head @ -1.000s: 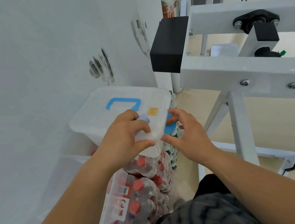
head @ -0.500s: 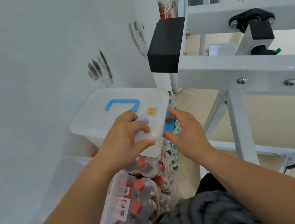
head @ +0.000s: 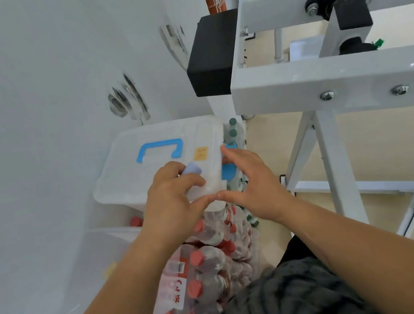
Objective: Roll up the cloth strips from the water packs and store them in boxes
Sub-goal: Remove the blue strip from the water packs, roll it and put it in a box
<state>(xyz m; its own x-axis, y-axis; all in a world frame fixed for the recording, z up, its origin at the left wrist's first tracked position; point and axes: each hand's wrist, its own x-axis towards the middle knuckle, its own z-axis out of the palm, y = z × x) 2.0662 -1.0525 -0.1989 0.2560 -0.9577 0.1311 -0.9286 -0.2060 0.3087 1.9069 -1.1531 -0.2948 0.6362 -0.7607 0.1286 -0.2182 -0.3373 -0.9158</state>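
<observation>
A translucent white storage box with a blue handle on its lid stands on top of shrink-wrapped water packs with red caps. My left hand grips the box's near right corner and holds a pale blue rolled cloth strip against the lid. My right hand is at the box's right side, fingers on the blue latch, thumb near the corner.
A white wall runs along the left. A white metal frame with a black block rises to the right, its legs on a beige floor. Green-capped bottles stand behind the box.
Both hands have stayed on the box corner. My right hand has shifted slightly, its fingers now on the blue latch and its thumb meeting my left thumb.
</observation>
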